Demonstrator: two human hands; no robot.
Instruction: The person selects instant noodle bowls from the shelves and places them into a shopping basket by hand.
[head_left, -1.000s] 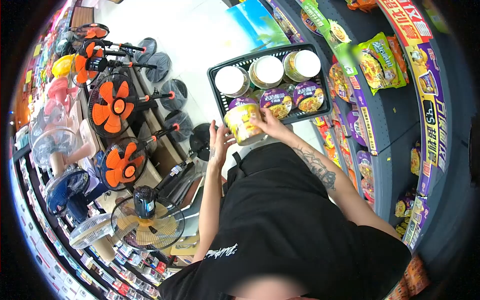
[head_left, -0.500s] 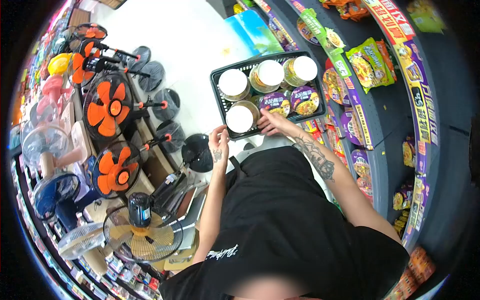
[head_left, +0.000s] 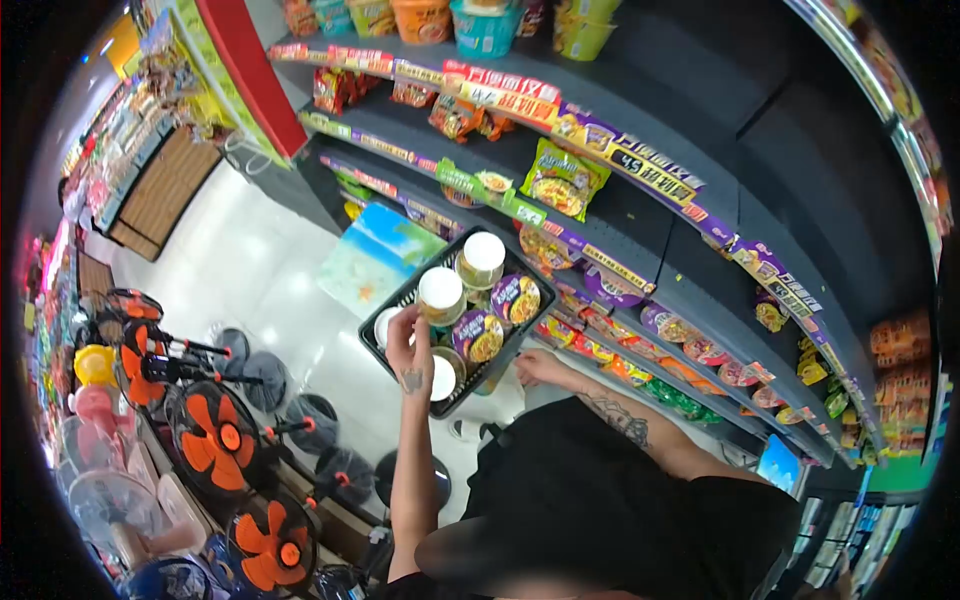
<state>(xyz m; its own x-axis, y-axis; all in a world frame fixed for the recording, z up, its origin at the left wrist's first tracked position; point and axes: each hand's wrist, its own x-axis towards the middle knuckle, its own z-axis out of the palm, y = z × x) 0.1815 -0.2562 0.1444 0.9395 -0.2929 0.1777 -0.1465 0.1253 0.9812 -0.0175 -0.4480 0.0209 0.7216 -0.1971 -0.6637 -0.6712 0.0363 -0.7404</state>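
A black basket [head_left: 476,398] holds several tubs with white lids and two purple-lidded instant noodle tubs, one of them a noodle tub [head_left: 478,336] near the middle. My left hand [head_left: 408,345] is over the basket's left side, its fingers extended, partly covering a white-lidded tub [head_left: 384,326]. Its fingertips are close to another white-lidded tub [head_left: 441,288]; contact cannot be made out. My right hand [head_left: 540,367] is just outside the basket's right edge, fingers curled in, with nothing visible in them. Another white-lidded tub [head_left: 440,378] stands at the near end.
Shelves with noodle packs run along the right, including a green pack [head_left: 565,180]. Several orange-bladed fans, such as one fan [head_left: 218,436], stand at the lower left. A blue picture panel [head_left: 385,250] lies on the floor beyond the basket.
The view has turned toward the shelves, so the basket appears tilted and lower. My left hand has moved from the near edge over the tubs. My right hand has drawn away from the tubs.
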